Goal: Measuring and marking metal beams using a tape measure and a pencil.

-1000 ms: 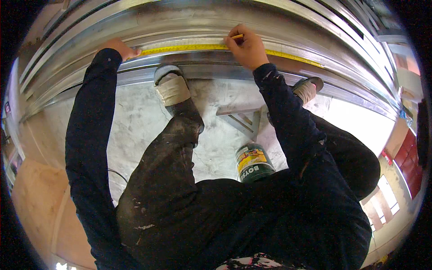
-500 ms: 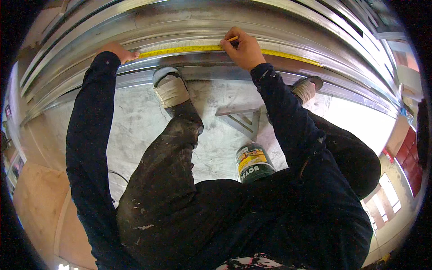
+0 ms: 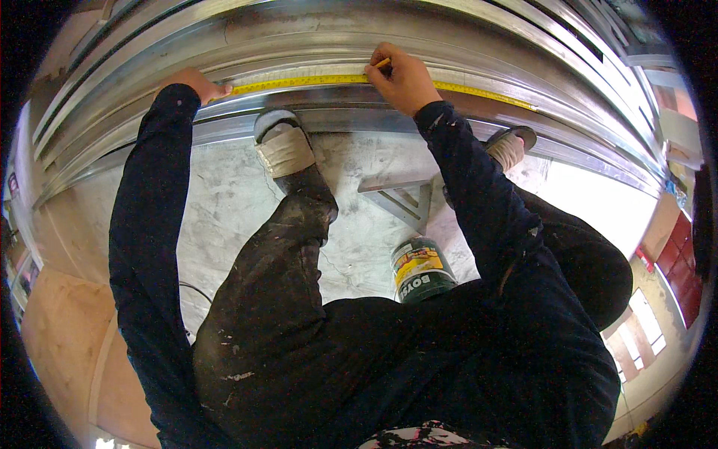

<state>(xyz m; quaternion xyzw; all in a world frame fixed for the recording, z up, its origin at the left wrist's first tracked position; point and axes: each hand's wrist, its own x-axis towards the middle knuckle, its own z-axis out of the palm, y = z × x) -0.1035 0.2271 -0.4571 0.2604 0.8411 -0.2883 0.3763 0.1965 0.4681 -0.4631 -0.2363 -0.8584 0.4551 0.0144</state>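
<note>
A yellow tape measure [image 3: 307,81] is drawn out along a long silvery metal profile [image 3: 336,97] in front of me. My left hand [image 3: 196,84] is at the tape's left end, its thumb pointing along the tape; what the other fingers grip is hidden. Further right, my right hand [image 3: 404,81] pinches a short yellow pencil [image 3: 384,63] above the tape, knuckles up. The side of this hand rests at the tape's edge. Past it the tape runs on to the right.
Several more metal profiles [image 3: 247,34] lie lengthwise beyond the tape. Between my feet a grey triangular set square [image 3: 400,198] lies on the pale floor [image 3: 351,262]. Close to my body stands a dark green paint can [image 3: 423,271]. Brown boards [image 3: 63,329] are at the left.
</note>
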